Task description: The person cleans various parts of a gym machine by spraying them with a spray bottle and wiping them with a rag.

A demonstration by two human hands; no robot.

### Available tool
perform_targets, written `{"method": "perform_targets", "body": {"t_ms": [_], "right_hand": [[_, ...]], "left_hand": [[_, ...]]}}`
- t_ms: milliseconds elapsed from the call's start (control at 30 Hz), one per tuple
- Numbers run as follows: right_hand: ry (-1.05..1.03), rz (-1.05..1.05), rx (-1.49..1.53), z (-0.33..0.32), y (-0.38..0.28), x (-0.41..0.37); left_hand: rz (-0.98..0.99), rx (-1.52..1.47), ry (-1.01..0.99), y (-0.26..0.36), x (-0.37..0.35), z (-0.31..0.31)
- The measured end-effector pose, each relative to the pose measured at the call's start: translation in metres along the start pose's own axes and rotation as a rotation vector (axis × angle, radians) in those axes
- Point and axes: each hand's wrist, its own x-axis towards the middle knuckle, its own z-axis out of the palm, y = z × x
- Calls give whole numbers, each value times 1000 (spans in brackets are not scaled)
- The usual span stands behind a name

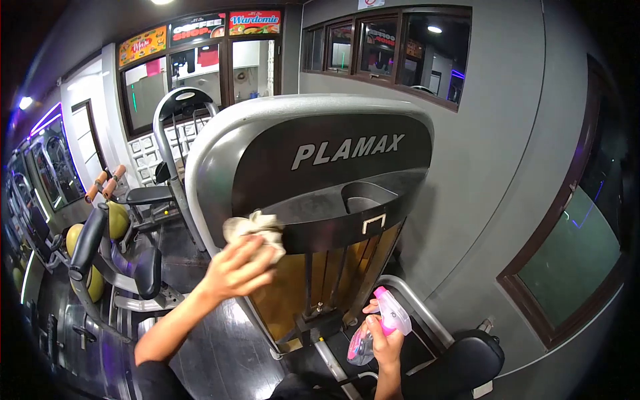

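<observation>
My left hand (pixel 243 267) presses a crumpled, pale cloth (pixel 259 232) against the left part of the dark band below the shelf on the gym machine (pixel 320 150). The machine has a silver frame and the word PLAMAX on its black panel. Lower right, my right hand (pixel 383 337) is wrapped round a clear spray bottle (pixel 362 348) with a pink and white spray head, held upright at a slight tilt in front of the machine's lower frame.
A black padded seat (pixel 470 360) stands at the lower right, by a curved silver bar (pixel 423 310). More gym machines and yellow-green balls (pixel 119 221) are at the left. A grey wall (pixel 493 167) with a dark-framed door is on the right.
</observation>
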Motion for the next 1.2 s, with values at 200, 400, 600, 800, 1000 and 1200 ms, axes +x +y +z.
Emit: {"method": "perform_targets", "body": {"t_ms": [200, 400, 600, 800, 1000, 1200], "right_hand": [[-28, 8, 57, 16, 3, 3], [-46, 35, 54, 23, 9, 2], [3, 18, 62, 23, 6, 0], [40, -7, -30, 12, 1, -5], [81, -8, -30, 8, -4, -8], [51, 2, -38, 6, 2, -5]], "left_hand": [[-1065, -230, 642, -4, -46, 16], [-665, -177, 560, 52, -5, 63], [-364, -335, 297, 59, 87, 78], [-317, -398, 261, 65, 145, 100], [-245, -241, 224, 53, 90, 78], [-356, 4, 256, 25, 7, 41]]}}
